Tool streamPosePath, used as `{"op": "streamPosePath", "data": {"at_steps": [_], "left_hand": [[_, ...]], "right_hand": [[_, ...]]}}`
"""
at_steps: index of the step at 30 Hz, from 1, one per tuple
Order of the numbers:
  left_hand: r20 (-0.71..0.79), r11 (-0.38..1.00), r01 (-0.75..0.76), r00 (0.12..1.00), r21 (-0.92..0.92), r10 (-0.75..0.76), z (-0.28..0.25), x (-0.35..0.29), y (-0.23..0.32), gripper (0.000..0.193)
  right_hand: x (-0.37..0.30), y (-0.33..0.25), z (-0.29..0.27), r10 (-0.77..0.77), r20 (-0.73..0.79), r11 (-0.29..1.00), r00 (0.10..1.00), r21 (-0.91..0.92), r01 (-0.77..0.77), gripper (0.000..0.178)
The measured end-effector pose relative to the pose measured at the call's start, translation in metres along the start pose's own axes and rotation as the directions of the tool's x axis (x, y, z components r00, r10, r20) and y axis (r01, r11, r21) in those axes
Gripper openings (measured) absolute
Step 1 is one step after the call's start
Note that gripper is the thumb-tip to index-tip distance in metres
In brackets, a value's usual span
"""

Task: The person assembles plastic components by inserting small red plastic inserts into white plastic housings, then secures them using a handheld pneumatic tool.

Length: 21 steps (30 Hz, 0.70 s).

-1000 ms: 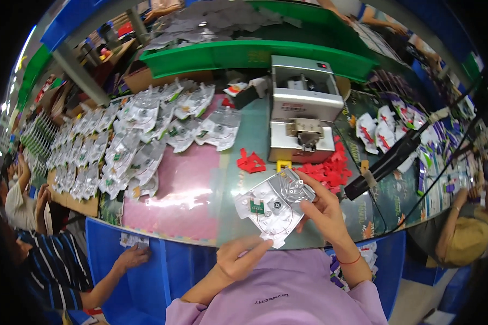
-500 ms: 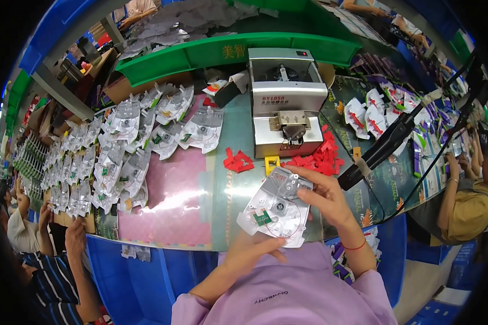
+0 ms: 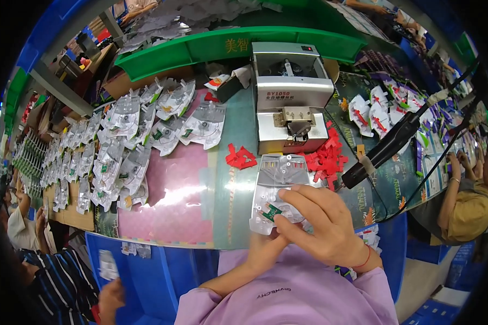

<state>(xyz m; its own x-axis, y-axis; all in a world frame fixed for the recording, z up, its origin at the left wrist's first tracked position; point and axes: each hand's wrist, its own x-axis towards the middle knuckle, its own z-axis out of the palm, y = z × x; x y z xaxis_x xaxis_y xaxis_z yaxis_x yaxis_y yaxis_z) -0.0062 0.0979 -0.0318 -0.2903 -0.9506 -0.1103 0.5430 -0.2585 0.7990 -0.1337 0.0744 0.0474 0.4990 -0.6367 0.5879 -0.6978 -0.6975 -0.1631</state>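
A clear and grey plastic housing with a small green circuit board is in front of me, its far end at the front of the silver machine. My right hand lies over its near right part, closed on it, with fingers curled across the top and the thumb beside the board. My left hand is at the housing's near edge; its fingers are blurred and partly hidden. A black electric screwdriver hangs at an angle to the right of my right hand.
Red plastic pieces lie beside the machine, with a smaller red pile to the left. Many similar housings cover the left side. White parts stand at right. Behind is a green bin. Another person's hand reaches in lower left.
The housing has turned more upright and moved slightly away, over the yellow block. My right hand has slid from its far right edge down over its near part. The other person's hand moved lower.
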Motion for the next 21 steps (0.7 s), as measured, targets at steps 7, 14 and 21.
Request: {"op": "streamPosePath", "data": {"at_steps": [7, 14, 21], "left_hand": [[-0.081, 0.99, -0.112, 0.99, 0.084, 0.118, 0.008, -0.006, -0.005, 0.024], [-0.191, 0.996, 0.062, 0.979, -0.058, -0.072, 0.005, -0.012, -0.01, 0.011], [-0.081, 0.927, 0.238, 0.959, -0.291, -0.271, 0.008, -0.014, 0.009, 0.028]], "right_hand": [[-0.019, -0.003, 0.016, -0.094, -0.099, 0.991, 0.991, -0.101, 0.084, 0.029], [-0.044, 0.0, 0.022, -0.171, -0.217, 0.954, 0.961, 0.207, 0.217, 0.022], [-0.052, 0.008, 0.023, -0.203, -0.22, 0.878, 0.954, 0.39, 0.277, 0.017]]}}
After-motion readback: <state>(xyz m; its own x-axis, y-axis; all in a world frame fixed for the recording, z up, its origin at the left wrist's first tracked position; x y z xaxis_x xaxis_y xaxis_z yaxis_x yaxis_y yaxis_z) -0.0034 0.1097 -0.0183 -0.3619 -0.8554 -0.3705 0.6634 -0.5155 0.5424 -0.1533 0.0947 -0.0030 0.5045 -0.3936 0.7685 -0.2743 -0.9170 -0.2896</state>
